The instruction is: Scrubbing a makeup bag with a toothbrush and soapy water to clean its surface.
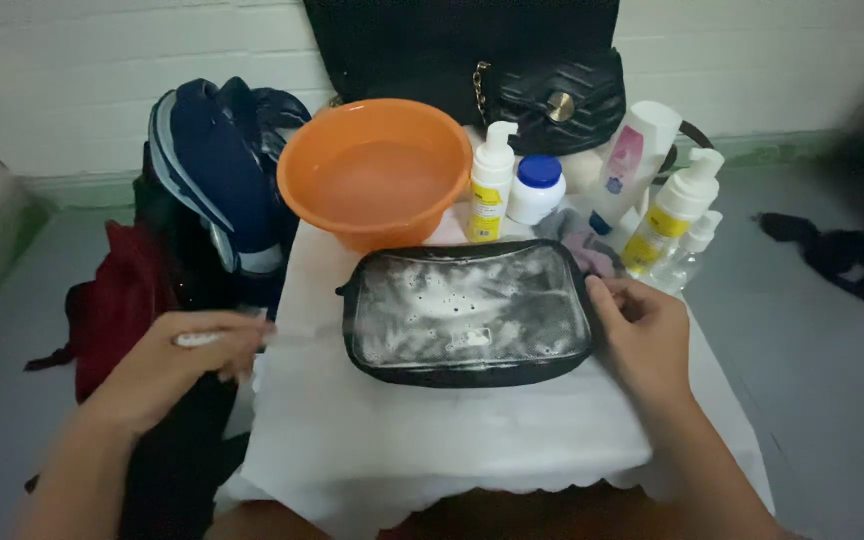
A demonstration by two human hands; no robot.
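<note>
Two hands work at the clear plastic zip pouch with black trim (468, 313), foam-smeared, flat on the white-clothed surface (402, 440) just in front of the orange plastic basin (375, 180). Right hand (642, 335) steadies the pouch's right edge, fingers curled against it. Left hand (187, 360), left of the pouch, fingers clamped on a thin white handle (202, 339), blurred. Best: pin firmly, short strokes, keep foam on cloth.

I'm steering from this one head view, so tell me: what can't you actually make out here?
- Thin white object in the left hand: motion-blurred, kind unclear.
- Inside of the clear black-trimmed pouch: hidden by foam.
- Black quilted bag: top cut off by the frame edge.
- Small clear bottle: partly behind the right hand and yellow pump bottle.
</note>
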